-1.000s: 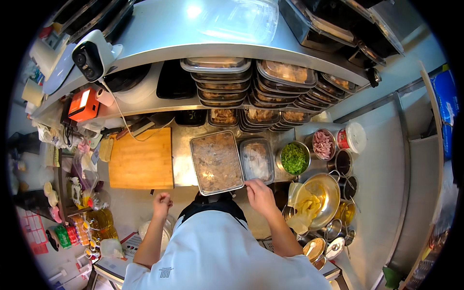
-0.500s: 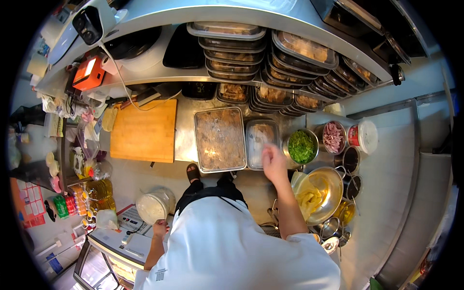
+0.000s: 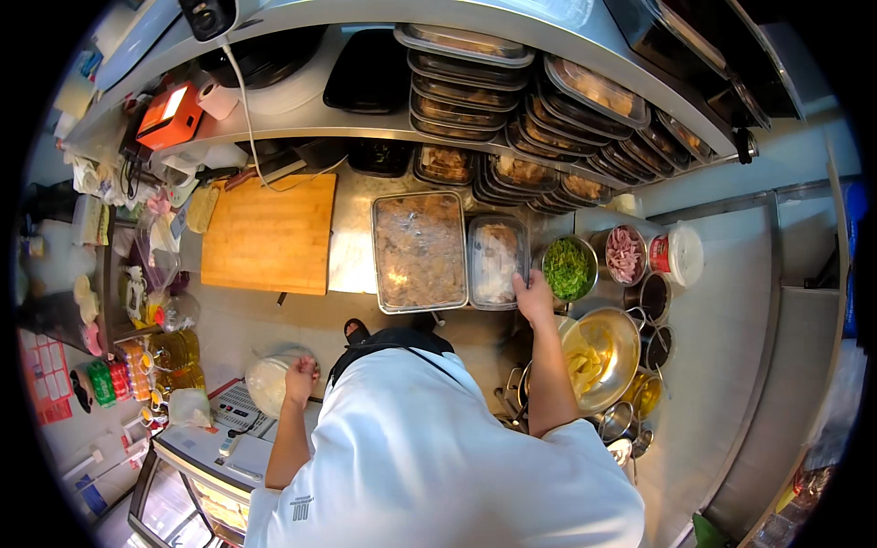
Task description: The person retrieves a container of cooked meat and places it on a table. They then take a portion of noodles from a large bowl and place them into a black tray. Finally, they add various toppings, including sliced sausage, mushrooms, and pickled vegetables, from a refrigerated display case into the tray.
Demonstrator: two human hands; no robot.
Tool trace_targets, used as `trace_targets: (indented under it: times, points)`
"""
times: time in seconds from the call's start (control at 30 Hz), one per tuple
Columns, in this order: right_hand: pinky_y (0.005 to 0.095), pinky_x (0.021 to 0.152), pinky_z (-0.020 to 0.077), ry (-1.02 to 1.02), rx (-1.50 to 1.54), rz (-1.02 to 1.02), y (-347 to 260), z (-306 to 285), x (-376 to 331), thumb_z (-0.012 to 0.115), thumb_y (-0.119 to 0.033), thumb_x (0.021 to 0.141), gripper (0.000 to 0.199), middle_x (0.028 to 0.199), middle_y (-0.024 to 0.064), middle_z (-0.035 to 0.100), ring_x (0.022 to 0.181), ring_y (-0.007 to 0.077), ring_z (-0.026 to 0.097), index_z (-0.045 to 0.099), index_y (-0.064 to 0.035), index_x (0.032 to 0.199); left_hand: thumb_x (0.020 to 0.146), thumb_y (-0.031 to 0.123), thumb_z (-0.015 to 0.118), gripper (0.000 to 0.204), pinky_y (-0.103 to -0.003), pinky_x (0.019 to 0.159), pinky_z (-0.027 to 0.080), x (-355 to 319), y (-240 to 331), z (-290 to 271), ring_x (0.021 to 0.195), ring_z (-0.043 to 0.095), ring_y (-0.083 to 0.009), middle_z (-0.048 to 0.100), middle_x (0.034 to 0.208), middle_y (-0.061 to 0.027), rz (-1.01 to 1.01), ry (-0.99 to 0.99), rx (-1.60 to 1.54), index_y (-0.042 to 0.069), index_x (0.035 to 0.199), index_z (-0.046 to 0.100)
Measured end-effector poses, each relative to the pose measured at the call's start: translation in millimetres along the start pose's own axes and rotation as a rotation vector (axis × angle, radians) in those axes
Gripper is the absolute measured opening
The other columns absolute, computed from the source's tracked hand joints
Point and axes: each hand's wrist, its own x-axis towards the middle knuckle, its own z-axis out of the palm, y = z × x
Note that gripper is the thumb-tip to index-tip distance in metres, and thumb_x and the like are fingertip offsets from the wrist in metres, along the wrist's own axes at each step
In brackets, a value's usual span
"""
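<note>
My right hand [image 3: 534, 298] is at the near right corner of a rectangular plastic food container [image 3: 498, 259] with a clear lid and pale contents. Its thumb and fingers close on the rim. Left of this container, and close against it, lies a large metal tray [image 3: 420, 251] of brownish food under a clear cover. My left hand [image 3: 301, 378] hangs low on the left, fingers curled, in front of a round whitish tub [image 3: 266, 387]; nothing shows in it. A metal pot of chopped green herbs [image 3: 568, 269] stands just right of my right hand.
A wooden cutting board [image 3: 269, 233] lies on the left of the counter. Lidded food containers [image 3: 464, 84] are stacked on the shelf [image 3: 301, 146] above. On the right stand a pot of pink sliced meat [image 3: 624, 256], a white tub [image 3: 685, 255] and a wide metal bowl [image 3: 621, 352] of yellowish food.
My right hand has come down from above the plastic container onto its near right corner and gripped it. My left hand has risen a little. The whole view has shifted slightly.
</note>
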Motion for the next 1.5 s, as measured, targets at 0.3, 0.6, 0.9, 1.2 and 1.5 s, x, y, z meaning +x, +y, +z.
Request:
trace_targets:
  times: [0.3, 0.6, 0.9, 1.2, 1.5]
  points:
    - [0.0316, 0.071, 0.0493, 0.098, 0.271, 0.172, 21, 10, -4, 0.082, -0.038, 0.09, 0.039, 0.083, 0.0035, 0.065, 0.075, 0.0142, 0.058, 0.063, -0.0042, 0.095, 0.104, 0.015, 0.065, 0.017, -0.027, 0.073, 0.052, 2, 81, 38, 0.082, 0.065, -0.0128, 0.069, 0.099, -0.0037, 0.088, -0.112, -0.148, 0.005, 0.117, 0.064]
    - [0.0325, 0.07, 0.0516, 0.225, 0.213, -0.118, 2, -3, -3, 0.078, -0.033, 0.093, 0.034, 0.087, 0.0089, 0.072, 0.074, 0.0182, 0.065, 0.067, -0.0008, 0.095, 0.102, 0.013, 0.066, 0.009, -0.027, 0.07, 0.052, 15, 76, 36, 0.078, 0.065, -0.013, 0.068, 0.092, -0.0016, 0.072, -0.073, -0.043, 0.007, 0.109, 0.066]
    - [0.0303, 0.071, 0.0559, 0.351, 0.191, -0.488, -123, -78, 19, 0.065, -0.013, 0.101, 0.015, 0.083, 0.0096, 0.072, 0.075, 0.0152, 0.07, 0.065, 0.0002, 0.096, 0.099, 0.013, 0.068, 0.009, -0.027, 0.054, 0.05, 50, 17, 14, 0.065, 0.066, -0.0131, 0.066, 0.079, -0.0031, 0.141, -0.043, -0.102, 0.006, 0.097, 0.063]
    - [0.0309, 0.067, 0.055, 0.736, 0.157, -0.977, -279, -197, -20, 0.075, -0.006, 0.088, 0.009, 0.086, 0.0104, 0.07, 0.073, 0.0201, 0.068, 0.068, -0.0028, 0.092, 0.101, 0.019, 0.066, 0.012, -0.027, 0.054, 0.049, 87, 62, 30, 0.066, 0.064, -0.0115, 0.065, 0.079, -0.0014, 0.069, -0.054, 0.015, 0.007, 0.098, 0.064]
    - [0.0295, 0.065, 0.05, 0.759, 0.51, -0.597, -432, -413, 17, 0.069, -0.044, 0.098, 0.046, 0.088, 0.004, 0.067, 0.072, 0.011, 0.059, 0.069, 0.0021, 0.102, 0.101, 0.023, 0.065, 0.015, -0.026, 0.056, 0.048, 103, 108, 32, 0.066, 0.062, -0.0108, 0.064, 0.079, -0.0005, 0.151, -0.142, 0.007, 0.008, 0.1, 0.064]
